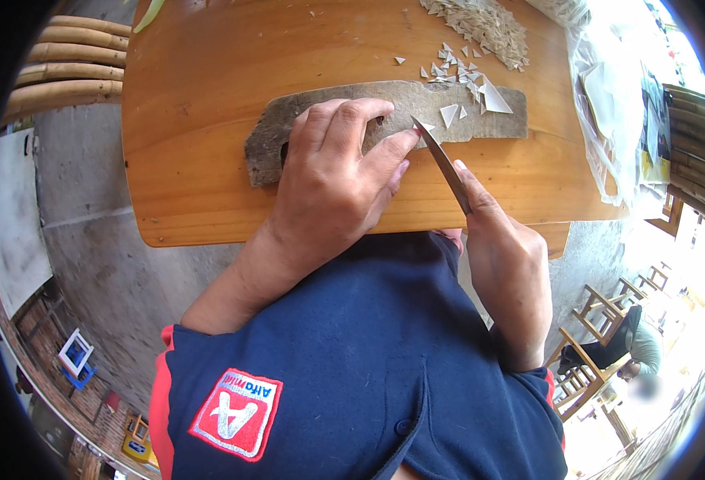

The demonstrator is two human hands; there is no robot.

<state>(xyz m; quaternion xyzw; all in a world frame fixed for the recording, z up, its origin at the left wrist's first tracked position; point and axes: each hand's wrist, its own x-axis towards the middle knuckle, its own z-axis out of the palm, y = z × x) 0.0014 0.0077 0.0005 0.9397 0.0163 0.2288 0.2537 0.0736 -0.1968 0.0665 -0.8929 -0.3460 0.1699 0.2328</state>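
Note:
A worn grey wooden board (268, 152) lies along the near side of the table. My left hand (328, 164) rests over it, fingers curled, forefinger and thumb close together at a small white piece (426, 127) on the board. My right hand (508, 256) grips a knife (447, 170), thumb along the blade. The knife's tip points away from me and meets the small piece beside my left forefinger. To the right on the board lie more flat white triangles, the largest one (494, 98) near the far edge. My left fingers partly hide the small piece.
A heap of small white chips (488, 28) covers the far right of the wooden table (192, 144). A clear plastic bag (600, 104) hangs over the right edge. Bamboo slats (76, 60) stand at the left. A person (640, 344) is among wooden chairs at the lower right.

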